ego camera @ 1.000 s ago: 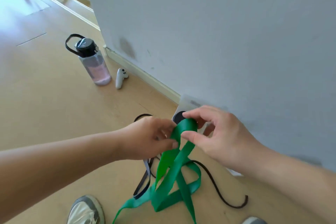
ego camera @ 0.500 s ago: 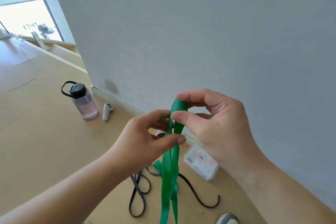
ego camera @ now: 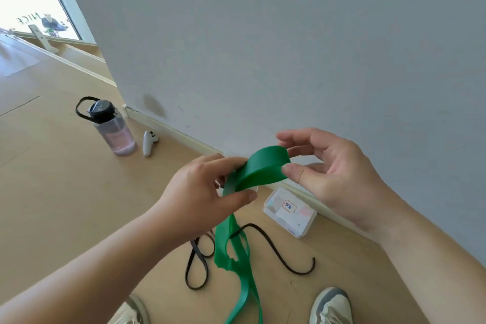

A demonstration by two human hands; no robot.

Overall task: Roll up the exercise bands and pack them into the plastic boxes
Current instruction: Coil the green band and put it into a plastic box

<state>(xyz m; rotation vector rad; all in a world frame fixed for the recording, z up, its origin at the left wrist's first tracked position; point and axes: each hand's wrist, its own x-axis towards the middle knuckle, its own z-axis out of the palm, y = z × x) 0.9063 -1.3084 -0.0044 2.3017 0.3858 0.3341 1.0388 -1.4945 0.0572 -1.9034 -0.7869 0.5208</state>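
A green exercise band (ego camera: 263, 168) is held up in front of me, its top end bent into a flat loop. My left hand (ego camera: 207, 192) pinches the band below the loop between thumb and fingers. My right hand (ego camera: 331, 168) grips the loop's far end with thumb and fingertips. The rest of the green band hangs down to the floor between my feet. A thin black band (ego camera: 278, 250) lies in loose curves on the floor under it. A clear plastic box (ego camera: 289, 212) with a labelled lid sits against the skirting board, below my right hand.
A grey wall (ego camera: 289, 47) runs close on the right. A water bottle (ego camera: 111, 127) with a black lid and a white controller (ego camera: 149, 141) stand by the wall's corner at left. My shoes (ego camera: 331, 305) are at the bottom edge on the wooden floor.
The band's top was a narrow upright fold; now it lies turned sideways as a wider flat loop. My right hand has moved right and its fingers have spread. The view has tilted down slightly.
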